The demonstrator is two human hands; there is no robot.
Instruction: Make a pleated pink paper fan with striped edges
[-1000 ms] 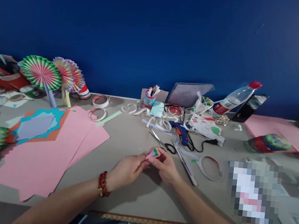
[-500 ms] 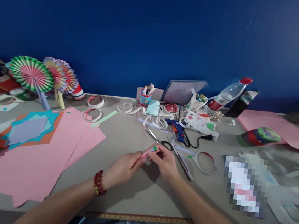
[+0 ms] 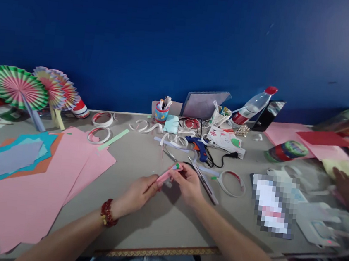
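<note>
Between both hands, over the middle of the table, is a narrow folded strip of pink paper (image 3: 164, 176) with green and blue bits at its far end. My left hand (image 3: 138, 193), with a red bead bracelet on the wrist, pinches the strip's near end. At the far end, my right hand (image 3: 189, 187) grips it between thumb and fingers. Just beyond the right hand lie scissors (image 3: 170, 154), their handles partly hidden. A slim metallic cutter (image 3: 207, 186) rests close to the right of that hand.
Pink sheets (image 3: 40, 191) and coloured paper lie left, below pleated paper fans (image 3: 19, 89). A blue glue gun (image 3: 199, 147), tape rolls (image 3: 102, 119), a pen cup (image 3: 161, 113) and a tilted bottle (image 3: 251, 107) stand behind. Another person's hand (image 3: 347, 190) reaches in at right.
My left hand has slid down and left along the strip, so more pink paper shows between the hands. The view has turned slightly right, and another person's hand has appeared at the right.
</note>
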